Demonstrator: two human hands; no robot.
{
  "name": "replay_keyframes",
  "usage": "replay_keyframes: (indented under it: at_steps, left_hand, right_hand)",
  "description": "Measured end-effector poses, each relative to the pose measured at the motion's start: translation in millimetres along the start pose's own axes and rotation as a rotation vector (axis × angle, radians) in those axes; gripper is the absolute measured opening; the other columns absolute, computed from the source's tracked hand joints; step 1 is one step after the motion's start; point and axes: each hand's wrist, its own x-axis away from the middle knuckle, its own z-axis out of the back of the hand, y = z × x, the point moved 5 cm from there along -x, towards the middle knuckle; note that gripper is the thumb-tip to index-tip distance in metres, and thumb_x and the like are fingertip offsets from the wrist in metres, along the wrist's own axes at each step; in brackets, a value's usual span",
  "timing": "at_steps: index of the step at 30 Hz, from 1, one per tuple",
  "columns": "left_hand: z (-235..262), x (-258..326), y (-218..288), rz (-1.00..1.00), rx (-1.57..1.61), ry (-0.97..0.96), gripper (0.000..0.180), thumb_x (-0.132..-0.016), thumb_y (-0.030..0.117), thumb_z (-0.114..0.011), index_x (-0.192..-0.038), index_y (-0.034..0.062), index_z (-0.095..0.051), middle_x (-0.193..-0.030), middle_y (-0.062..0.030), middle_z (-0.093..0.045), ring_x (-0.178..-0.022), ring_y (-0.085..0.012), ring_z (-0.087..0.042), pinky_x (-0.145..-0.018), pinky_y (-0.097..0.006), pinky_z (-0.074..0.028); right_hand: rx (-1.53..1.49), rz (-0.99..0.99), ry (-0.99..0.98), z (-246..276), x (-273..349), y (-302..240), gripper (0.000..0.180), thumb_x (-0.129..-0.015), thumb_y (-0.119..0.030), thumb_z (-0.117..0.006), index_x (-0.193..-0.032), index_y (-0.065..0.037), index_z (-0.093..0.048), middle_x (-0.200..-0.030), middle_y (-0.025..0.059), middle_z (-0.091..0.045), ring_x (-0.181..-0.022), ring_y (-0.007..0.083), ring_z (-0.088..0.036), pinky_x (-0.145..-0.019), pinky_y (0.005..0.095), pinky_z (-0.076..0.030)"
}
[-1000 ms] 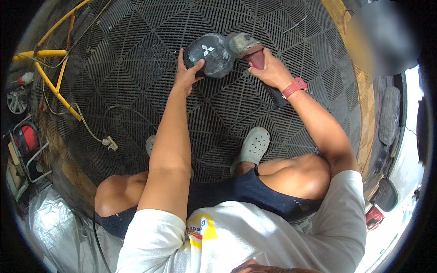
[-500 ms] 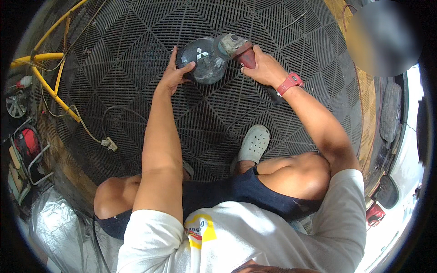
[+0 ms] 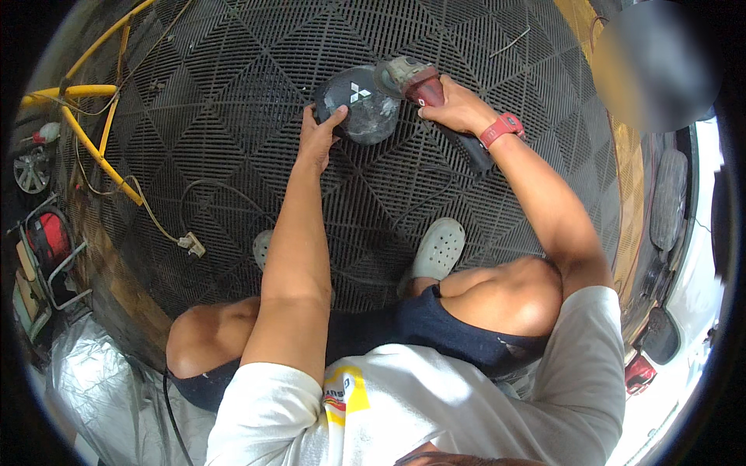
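Note:
A round dark cap (image 3: 359, 107) with a pale emblem lies on the black grid floor mat (image 3: 233, 116). My left hand (image 3: 317, 140) rests on the cap's near left edge, fingers pressing it down. My right hand (image 3: 454, 109) grips a red and grey angle grinder (image 3: 420, 85). The grinder's head touches the cap's right upper edge. Its black handle (image 3: 470, 151) runs back under my wrist, which wears a red band.
I squat on the mat in pale clogs (image 3: 439, 247). A loose cable with a plug (image 3: 190, 245) lies at the left. Yellow metal tubes (image 3: 85, 136) and a red cart (image 3: 47, 241) stand at the far left. A vehicle's side (image 3: 668, 233) shows at the right.
The cap and grinder have shifted slightly toward the left on the mat. My left hand moved with the cap, staying on its left edge, and my right hand kept hold of the grinder.

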Motion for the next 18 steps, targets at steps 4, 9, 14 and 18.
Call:
replay_keyframes:
  at_steps: [4, 9, 14, 18]
  left_hand:
    - [2, 9, 34, -0.051, -0.138, -0.011, 0.104, -0.085, 0.037, -0.092, -0.169, 0.0107, -0.038, -0.159, -0.0224, -0.054, -0.148, -0.036, -0.053, -0.118, -0.052, -0.045]
    - [22, 4, 28, -0.024, -0.095, -0.041, 0.094, -0.088, 0.036, -0.091, -0.167, 0.013, -0.046, -0.161, -0.0183, -0.055, -0.152, -0.0358, -0.049, -0.127, -0.052, -0.035]
    - [28, 5, 23, -0.009, -0.108, -0.031, 0.095, -0.089, 0.038, -0.09, -0.168, 0.014, -0.045, -0.162, -0.0169, -0.055, -0.154, -0.0359, -0.047, -0.13, -0.054, -0.029]
    - [19, 11, 23, 0.019, -0.118, 0.013, 0.094, -0.09, 0.04, -0.09, -0.168, 0.0145, -0.044, -0.162, -0.0164, -0.055, -0.155, -0.0356, -0.046, -0.13, -0.054, -0.029]
  right_hand:
    - [-0.005, 0.018, 0.074, 7, 8, 12, 0.083, -0.08, -0.047, -0.082, -0.138, 0.006, -0.056, -0.127, 0.0297, -0.072, -0.118, 0.0429, -0.071, -0.104, 0.0449, -0.055]
    - [-0.297, 0.04, 0.087, -16, 15, 31, 0.08, -0.081, -0.042, -0.084, -0.139, 0.005, -0.056, -0.128, 0.0252, -0.072, -0.119, 0.0381, -0.071, -0.106, 0.0422, -0.054]
    - [-0.301, 0.0, 0.005, -37, 22, 6, 0.079, -0.081, -0.042, -0.083, -0.14, 0.003, -0.056, -0.126, 0.0228, -0.073, -0.116, 0.0368, -0.071, -0.104, 0.0415, -0.054]
    - [-0.3, 0.021, 0.0, -44, 20, 5, 0.079, -0.081, -0.042, -0.083, -0.139, 0.004, -0.056, -0.125, 0.0233, -0.072, -0.116, 0.037, -0.071, -0.104, 0.0421, -0.054]
